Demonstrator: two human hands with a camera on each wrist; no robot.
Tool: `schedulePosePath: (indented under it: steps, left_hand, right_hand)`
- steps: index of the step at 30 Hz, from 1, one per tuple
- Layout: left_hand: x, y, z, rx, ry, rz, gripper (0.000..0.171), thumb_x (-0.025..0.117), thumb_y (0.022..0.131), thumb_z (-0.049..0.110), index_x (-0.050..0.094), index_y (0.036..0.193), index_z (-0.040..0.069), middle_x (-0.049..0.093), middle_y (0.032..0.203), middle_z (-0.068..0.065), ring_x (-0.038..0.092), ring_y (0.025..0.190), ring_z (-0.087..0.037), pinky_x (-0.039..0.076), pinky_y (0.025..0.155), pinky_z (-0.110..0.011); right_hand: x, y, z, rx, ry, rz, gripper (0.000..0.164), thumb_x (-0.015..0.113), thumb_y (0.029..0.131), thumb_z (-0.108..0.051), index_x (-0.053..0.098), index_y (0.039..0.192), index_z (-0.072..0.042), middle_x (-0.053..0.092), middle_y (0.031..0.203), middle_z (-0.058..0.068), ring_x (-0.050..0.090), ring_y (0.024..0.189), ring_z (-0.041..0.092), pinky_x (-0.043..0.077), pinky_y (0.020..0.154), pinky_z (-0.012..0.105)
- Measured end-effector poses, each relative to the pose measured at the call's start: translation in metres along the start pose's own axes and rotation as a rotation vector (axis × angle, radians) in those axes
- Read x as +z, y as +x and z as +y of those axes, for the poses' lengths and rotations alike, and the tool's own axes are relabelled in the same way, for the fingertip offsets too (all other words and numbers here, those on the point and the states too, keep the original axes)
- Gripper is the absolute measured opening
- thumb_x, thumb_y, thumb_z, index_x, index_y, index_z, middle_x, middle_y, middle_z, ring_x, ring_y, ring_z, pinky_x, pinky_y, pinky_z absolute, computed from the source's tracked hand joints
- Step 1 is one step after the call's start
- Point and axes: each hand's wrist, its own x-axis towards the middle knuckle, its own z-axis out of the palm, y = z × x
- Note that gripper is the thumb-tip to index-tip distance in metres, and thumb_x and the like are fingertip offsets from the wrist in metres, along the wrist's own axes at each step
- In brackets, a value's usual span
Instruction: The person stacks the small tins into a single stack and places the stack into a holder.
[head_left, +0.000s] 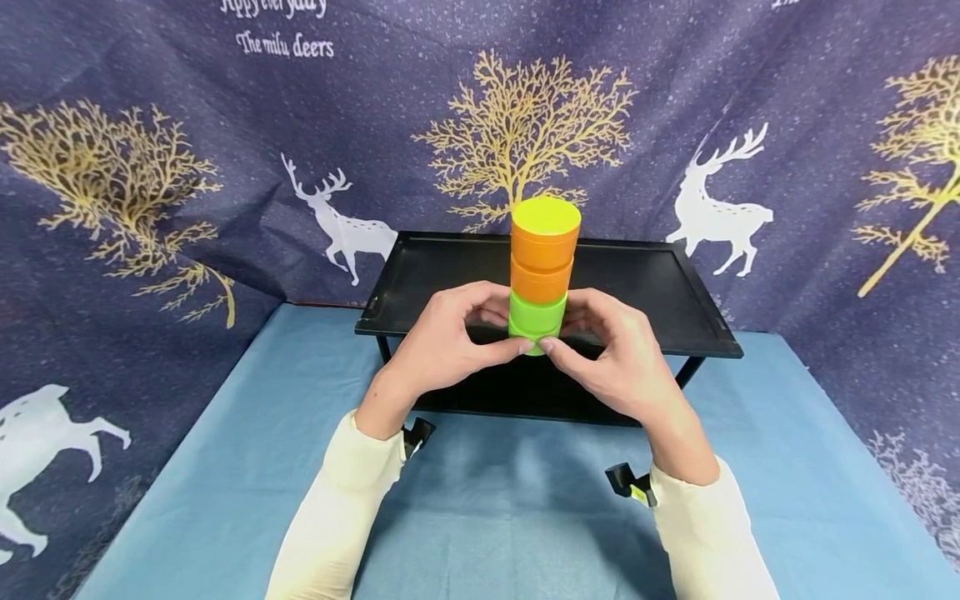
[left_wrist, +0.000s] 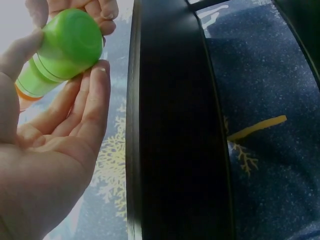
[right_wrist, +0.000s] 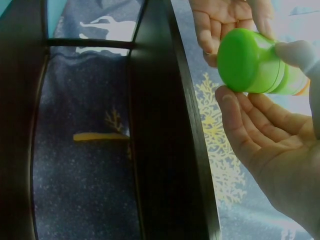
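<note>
A stack of plastic cups stands upright between my two hands, raised in front of the black shelf. Its lower part is a pair of green cups, and orange cups with a yellow-green top sit above. My left hand grips the green part from the left, thumb in front and fingers behind. From the other side my right hand holds it the same way, the two thumb tips close together near the bottom. The rounded green base shows from below in the left wrist view.
Behind the stack is a two-level black shelf on thin legs, standing on a blue cloth. A dark blue backdrop printed with deer and gold trees hangs behind. Small black wrist devices sit by the cream sleeves.
</note>
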Motion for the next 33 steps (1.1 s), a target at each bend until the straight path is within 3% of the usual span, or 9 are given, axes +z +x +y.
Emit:
schedulePosePath:
  steps: [6,14,19,26,33]
  left_hand:
    - [0.001,0.004,-0.003,-0.037,-0.007,0.017,0.049,0.090,0.088,0.016,0.070,0.132,0.013,0.075,0.120,0.005,0.073,0.102,-0.010,0.060,0.094,-0.031]
    - [0.002,0.010,-0.006,-0.077,-0.016,0.042,0.047,0.089,0.089,0.015,0.070,0.132,0.012,0.075,0.121,0.004,0.073,0.102,-0.010,0.059,0.096,-0.033]
    - [0.001,0.014,-0.007,-0.078,0.000,0.053,0.048,0.088,0.089,0.016,0.070,0.133,0.012,0.075,0.122,0.004,0.072,0.103,-0.009,0.059,0.095,-0.029]
    - [0.003,0.018,-0.012,-0.078,0.018,0.070,0.048,0.088,0.091,0.019,0.070,0.135,0.012,0.075,0.124,0.005,0.072,0.103,-0.007,0.059,0.095,-0.028]
    - [0.004,0.021,-0.016,-0.099,0.047,0.073,0.049,0.087,0.091,0.022,0.070,0.136,0.015,0.075,0.123,0.006,0.071,0.102,-0.007,0.058,0.094,-0.028]
  right_hand:
    - [0.001,0.004,0.006,0.006,0.001,0.031,0.043,0.083,0.089,0.003,0.070,0.128,-0.008,0.075,0.114,0.003,0.072,0.097,0.019,0.060,0.091,0.031]
    - [0.001,0.008,0.009,0.067,-0.003,0.056,0.041,0.083,0.090,0.000,0.069,0.128,-0.005,0.076,0.111,0.006,0.073,0.096,0.019,0.061,0.091,0.033]
    - [0.001,0.010,0.010,0.098,0.015,0.063,0.041,0.081,0.091,0.000,0.067,0.129,-0.004,0.076,0.112,0.007,0.073,0.099,0.018,0.060,0.094,0.032]
    - [0.003,0.013,0.011,0.077,0.058,0.103,0.042,0.082,0.088,0.005,0.069,0.128,-0.002,0.068,0.117,0.007,0.073,0.100,0.020,0.060,0.093,0.031]
    - [0.004,0.012,0.015,0.112,-0.022,0.125,0.041,0.083,0.090,0.000,0.071,0.129,-0.005,0.070,0.117,0.006,0.072,0.100,0.018,0.059,0.095,0.028]
